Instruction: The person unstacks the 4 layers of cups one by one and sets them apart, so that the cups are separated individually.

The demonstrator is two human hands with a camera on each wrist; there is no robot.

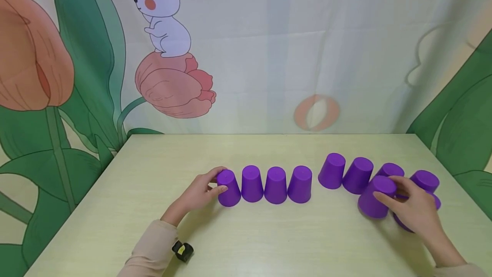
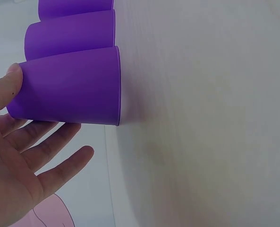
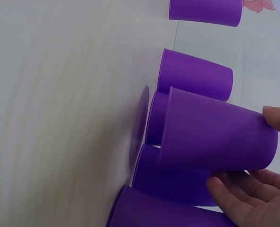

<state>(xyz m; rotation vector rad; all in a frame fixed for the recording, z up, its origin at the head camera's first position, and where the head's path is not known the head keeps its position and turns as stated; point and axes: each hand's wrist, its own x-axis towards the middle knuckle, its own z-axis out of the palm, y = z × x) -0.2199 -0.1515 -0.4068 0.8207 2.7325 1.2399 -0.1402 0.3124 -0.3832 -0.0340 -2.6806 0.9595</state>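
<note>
Head view: the left hand pinched the end cup of an upside-down row on the table; the right hand gripped a second cup near more cups. Left wrist: thumb and fingers flanked the end cup. Right wrist: the second cup hung above the table.

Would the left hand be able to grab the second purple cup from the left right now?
Probably not straight away: the left hand holds the end cup, which is between it and the second cup. Letting go and reaching over might work.
</note>
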